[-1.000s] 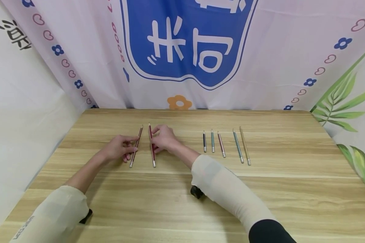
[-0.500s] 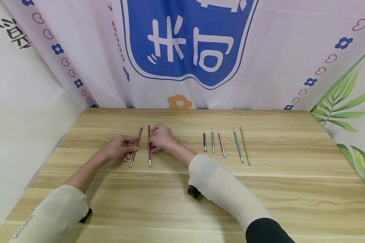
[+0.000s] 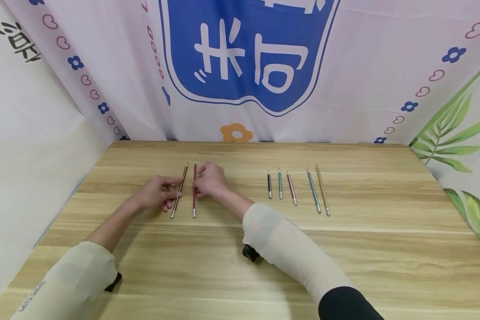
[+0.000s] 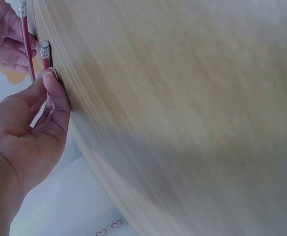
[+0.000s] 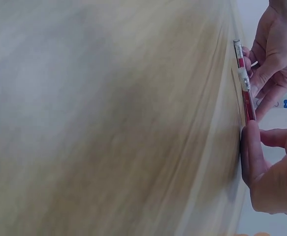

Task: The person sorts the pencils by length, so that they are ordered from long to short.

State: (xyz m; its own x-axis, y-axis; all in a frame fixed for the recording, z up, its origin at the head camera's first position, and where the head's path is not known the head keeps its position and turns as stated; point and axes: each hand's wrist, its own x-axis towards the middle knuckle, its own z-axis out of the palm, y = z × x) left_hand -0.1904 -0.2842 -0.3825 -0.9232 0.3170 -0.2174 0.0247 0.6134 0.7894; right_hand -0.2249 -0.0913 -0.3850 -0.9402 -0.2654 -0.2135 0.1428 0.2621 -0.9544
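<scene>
A dark red striped pencil (image 3: pixel 176 205) with a white eraser end lies slanted on the left part of the table. My left hand (image 3: pixel 159 193) holds it from the left, forefinger and thumb tips on its shaft. Just to its right is a plainer red pencil (image 3: pixel 194 204), nearly straight up and down in the head view. My right hand (image 3: pixel 211 180) holds this one from the right with its fingertips. In the left wrist view the thumb of my left hand (image 4: pixel 30 128) sits below the striped pencil's eraser end (image 4: pixel 45 49). My right hand (image 5: pixel 276 169) partly hides the red pencil in the right wrist view.
Right of the hands lie a short dark pencil (image 3: pixel 270 184), a short teal pencil (image 3: pixel 280 183), a short red pencil (image 3: pixel 291 189), a longer teal pencil (image 3: pixel 314 191) and a long gold pencil (image 3: pixel 323 191). A printed curtain (image 3: pixel 368 89) hangs behind the wooden table (image 3: pixel 240 271).
My right hand has moved slightly left with the red pencil, which now stands straighter and closer to the striped one. The left hand and its pencil have stayed in place.
</scene>
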